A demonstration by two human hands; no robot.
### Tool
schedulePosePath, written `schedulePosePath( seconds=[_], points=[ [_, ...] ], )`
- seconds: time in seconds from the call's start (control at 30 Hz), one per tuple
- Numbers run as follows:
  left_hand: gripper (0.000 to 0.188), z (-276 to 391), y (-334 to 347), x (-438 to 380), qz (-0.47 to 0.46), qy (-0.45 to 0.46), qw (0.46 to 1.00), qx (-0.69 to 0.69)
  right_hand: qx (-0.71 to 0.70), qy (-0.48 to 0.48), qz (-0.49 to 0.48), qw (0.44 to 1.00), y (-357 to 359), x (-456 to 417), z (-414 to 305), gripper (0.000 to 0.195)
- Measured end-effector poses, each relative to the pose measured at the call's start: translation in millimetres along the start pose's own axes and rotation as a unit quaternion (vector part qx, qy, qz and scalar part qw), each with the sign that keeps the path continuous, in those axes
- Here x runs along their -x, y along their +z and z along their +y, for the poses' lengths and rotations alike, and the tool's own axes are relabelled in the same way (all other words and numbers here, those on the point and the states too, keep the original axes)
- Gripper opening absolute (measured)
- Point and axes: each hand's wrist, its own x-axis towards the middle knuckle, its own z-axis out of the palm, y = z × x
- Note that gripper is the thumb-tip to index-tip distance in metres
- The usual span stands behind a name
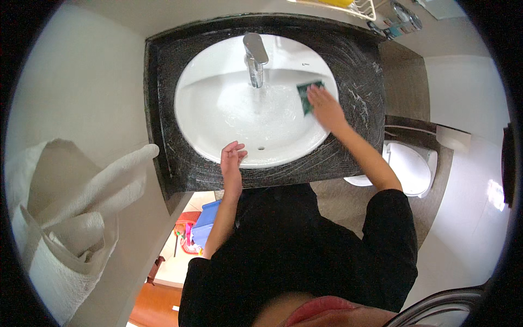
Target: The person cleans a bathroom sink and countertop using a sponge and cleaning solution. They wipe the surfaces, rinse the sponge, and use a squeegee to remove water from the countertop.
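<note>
A white oval washbasin (212,118) with a chrome tap (256,57) is set in a dark stone counter (282,175). White, foamy-looking streaks cover parts of the counter. My right hand (325,107) lies over a dark green scouring pad (306,95), flat against the basin's right inner wall; the hand is slightly blurred. At the basin's front rim, left of the small overflow hole (261,148), my left hand (232,156) has its fingers loosely bent and holds nothing. Water or suds glisten in the bowl.
White towels (81,245) hang at the left wall. A wire rack (363,10) and bottles (402,24) are at the upper right. A white toilet (408,167) stands right of the counter. Blue plastic containers (205,222) are on the floor at lower left.
</note>
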Motion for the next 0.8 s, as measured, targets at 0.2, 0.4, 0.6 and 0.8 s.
schedulePosePath(
  seconds=[0.2, 0.4, 0.6, 0.8],
  points=[
    [0.031, -7, -3, -16, -0.015, 0.023, 1.000, -0.011, -0.013, 0.037, 0.174, 0.984, -5, -40, 20, 0.061],
    [0.031, -11, -10, -26, 0.018, 0.002, 0.999, 0.031, -0.168, 0.033, 0.234, 0.957, -48, -107, 6, 0.072],
    [0.031, -27, -3, -28, 0.015, -0.006, 0.992, 0.125, -0.286, 0.067, 0.269, 0.917, -57, -128, 3, 0.075],
    [0.032, -14, 4, -4, -0.006, -0.047, 0.989, 0.137, -0.317, 0.262, 0.274, 0.870, 7, -51, 44, 0.060]
  ],
)
